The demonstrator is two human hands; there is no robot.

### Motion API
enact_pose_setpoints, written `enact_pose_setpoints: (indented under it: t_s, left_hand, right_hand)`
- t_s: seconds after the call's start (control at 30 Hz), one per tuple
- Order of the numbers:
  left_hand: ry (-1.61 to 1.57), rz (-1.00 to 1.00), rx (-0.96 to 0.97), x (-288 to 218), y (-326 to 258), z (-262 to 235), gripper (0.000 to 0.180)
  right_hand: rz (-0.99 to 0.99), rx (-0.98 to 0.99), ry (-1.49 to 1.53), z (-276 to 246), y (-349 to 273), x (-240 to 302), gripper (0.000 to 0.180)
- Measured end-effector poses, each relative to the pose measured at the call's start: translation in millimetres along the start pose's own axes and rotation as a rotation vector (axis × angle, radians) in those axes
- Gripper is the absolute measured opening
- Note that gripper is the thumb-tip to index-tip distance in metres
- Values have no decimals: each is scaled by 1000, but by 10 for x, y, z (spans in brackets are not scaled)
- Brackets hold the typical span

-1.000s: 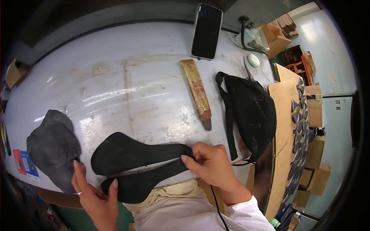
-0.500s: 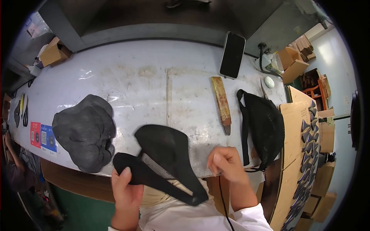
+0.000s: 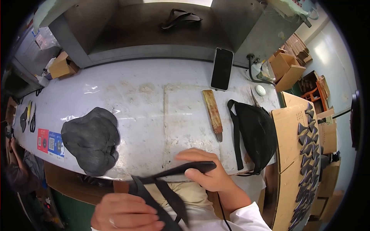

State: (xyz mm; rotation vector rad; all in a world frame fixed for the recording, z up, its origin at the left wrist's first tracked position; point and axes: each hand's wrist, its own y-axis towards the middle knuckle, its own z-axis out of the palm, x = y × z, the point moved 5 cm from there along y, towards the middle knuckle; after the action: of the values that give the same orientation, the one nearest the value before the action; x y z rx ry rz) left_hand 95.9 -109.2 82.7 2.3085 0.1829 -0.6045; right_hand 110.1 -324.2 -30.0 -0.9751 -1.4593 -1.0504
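My right hand (image 3: 207, 174) grips the narrow end of a long black piece of material (image 3: 175, 172) at the near edge of the grey worktable (image 3: 154, 104). My left hand (image 3: 125, 213) is closed on the other end of black pieces (image 3: 162, 200), low over my lap. The pieces lie edge-on to the camera, so their full shape is hidden. A stack of dark grey cut pieces (image 3: 92, 138) lies on the table to the left of my hands.
A brown wooden-handled tool (image 3: 213, 114) and a black phone (image 3: 222, 68) lie ahead of my right hand. A black pouch with a strap (image 3: 256, 133) sits right. A cardboard sheet (image 3: 293, 154) carries several dark cutouts. Scissors (image 3: 32, 119) lie far left.
My hands turned the black pieces from flat to edge-on and drew them toward my lap. My view has tilted up, showing more of the table's far side.
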Motion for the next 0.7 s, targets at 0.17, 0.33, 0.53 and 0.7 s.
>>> enact_pose_setpoints:
  t_s: [0.17, 0.33, 0.53, 0.7]
  left_hand:
    - [498, 18, 54, -195, -59, 720, 11]
    - [441, -141, 94, -165, -282, 819, 21]
    - [-17, -985, -379, 480, -574, 21, 9]
    - [-839, -1200, -196, 658, -867, 275, 7]
  right_hand:
    - [-248, -35, 195, -25, -22, 151, 28]
    - [-51, -109, 353, -46, -69, 168, 28]
    - [-136, -164, 301, -218, -226, 193, 21]
    - [-100, -122, 211, -172, -231, 356, 14]
